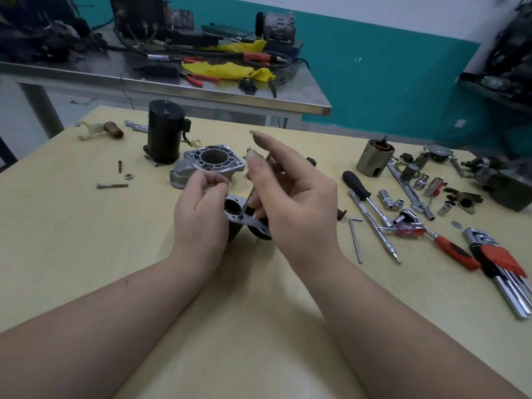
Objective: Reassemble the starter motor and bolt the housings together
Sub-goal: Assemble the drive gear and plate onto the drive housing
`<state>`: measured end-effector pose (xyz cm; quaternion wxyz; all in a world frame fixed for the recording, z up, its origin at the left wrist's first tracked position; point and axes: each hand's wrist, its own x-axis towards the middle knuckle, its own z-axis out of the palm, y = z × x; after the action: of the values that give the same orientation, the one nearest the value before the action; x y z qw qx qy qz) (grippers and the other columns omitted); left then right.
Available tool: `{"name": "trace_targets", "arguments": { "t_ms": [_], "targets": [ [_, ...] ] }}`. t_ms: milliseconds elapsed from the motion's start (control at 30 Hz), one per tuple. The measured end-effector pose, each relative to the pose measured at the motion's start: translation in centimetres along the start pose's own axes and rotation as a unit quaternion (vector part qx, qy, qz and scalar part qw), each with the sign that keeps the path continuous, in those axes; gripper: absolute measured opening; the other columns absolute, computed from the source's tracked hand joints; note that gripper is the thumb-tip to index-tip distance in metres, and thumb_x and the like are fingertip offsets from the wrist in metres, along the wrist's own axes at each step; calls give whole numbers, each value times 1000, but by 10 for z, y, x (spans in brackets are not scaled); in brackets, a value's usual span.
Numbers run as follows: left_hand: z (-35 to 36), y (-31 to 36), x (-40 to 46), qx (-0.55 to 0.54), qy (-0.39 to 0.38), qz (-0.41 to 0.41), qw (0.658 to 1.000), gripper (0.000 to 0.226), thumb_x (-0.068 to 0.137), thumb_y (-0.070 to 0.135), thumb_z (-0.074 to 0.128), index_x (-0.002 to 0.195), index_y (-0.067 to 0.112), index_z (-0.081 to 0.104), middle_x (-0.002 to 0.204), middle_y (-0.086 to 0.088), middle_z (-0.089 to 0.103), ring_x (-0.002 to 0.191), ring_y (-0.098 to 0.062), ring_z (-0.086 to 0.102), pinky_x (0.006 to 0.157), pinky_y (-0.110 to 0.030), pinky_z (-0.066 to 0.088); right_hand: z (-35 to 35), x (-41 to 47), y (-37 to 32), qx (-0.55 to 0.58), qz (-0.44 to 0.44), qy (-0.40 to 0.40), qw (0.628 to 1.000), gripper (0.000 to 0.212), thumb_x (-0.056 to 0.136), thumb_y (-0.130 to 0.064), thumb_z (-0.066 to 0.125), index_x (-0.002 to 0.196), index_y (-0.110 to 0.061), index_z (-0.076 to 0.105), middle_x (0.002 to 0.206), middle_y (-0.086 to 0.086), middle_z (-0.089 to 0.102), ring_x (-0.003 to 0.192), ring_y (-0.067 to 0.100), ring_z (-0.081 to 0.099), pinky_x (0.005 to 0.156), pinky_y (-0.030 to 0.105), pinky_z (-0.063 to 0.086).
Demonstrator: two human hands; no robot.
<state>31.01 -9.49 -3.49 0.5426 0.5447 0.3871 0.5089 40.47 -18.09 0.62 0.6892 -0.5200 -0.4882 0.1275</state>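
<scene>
A grey starter housing (234,214) with a round bore lies on the table between my hands. My right hand (290,194) holds a thin tool (247,201) upright, its tip set in a screw on the housing's flange. My left hand (201,208) rests against the housing's left side with curled fingers; what its fingertips pinch is too small to tell. Behind stand a silver nose housing (210,165) and a black motor cylinder (164,131). An armature casing (374,158) stands at the right.
Loose bolts (112,185) and a nut (128,176) lie at the left. Sockets, a ratchet (443,240), a black-handled screwdriver (357,187), an Allen key (355,240) and a hex key set (501,263) crowd the right. A cluttered steel bench (201,90) stands behind.
</scene>
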Motion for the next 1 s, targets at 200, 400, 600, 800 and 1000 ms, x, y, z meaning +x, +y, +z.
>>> {"name": "trace_targets", "arguments": {
  "t_ms": [200, 400, 600, 800, 1000],
  "targets": [
    [-1, -1, 1, 19, 1, 12, 1000, 10, 91, 21, 57, 88, 22, 66, 73, 19, 61, 74, -2, 53, 72, -35, 43, -14, 19, -13, 1, 31, -78, 997, 27, 107, -27, 60, 100, -7, 77, 74, 20, 67, 53, 37, 63, 45, 34, 51],
    [-1, -4, 2, 31, 11, 21, 999, 15, 99, 12, 58, 88, 20, 66, 73, 18, 61, 71, 3, 52, 70, -30, 42, -9, 25, -13, 9, 53, -64, 996, 17, 105, -27, 66, 98, -14, 75, 64, 15, 68, 41, 26, 62, 37, 25, 45],
    [-1, -1, 0, 20, -2, 20, 1000, 10, 93, 18, 57, 87, 19, 65, 77, 9, 60, 76, -6, 53, 71, -31, 44, -12, 29, -17, 102, 140, -109, 979, 23, 106, -26, 64, 95, -7, 73, 72, 13, 72, 53, 23, 67, 45, 26, 52],
    [0, 2, 0, 8, -2, 8, 1000, 9, 86, 26, 57, 85, 23, 66, 83, 3, 64, 83, -12, 57, 78, -38, 46, -12, 16, -7, 130, 116, -49, 983, 10, 101, -6, 68, 105, 0, 75, 77, 13, 76, 58, 24, 71, 52, 26, 56],
    [1, 1, 0, 8, 4, 15, 1000, 10, 88, 23, 56, 83, 25, 65, 74, 16, 60, 74, -3, 52, 72, -32, 42, 7, -5, 10, 70, 6, 60, 996, 30, 102, -10, 68, 128, -25, 73, 74, 6, 72, 56, 21, 65, 58, 28, 59]
  ]
}}
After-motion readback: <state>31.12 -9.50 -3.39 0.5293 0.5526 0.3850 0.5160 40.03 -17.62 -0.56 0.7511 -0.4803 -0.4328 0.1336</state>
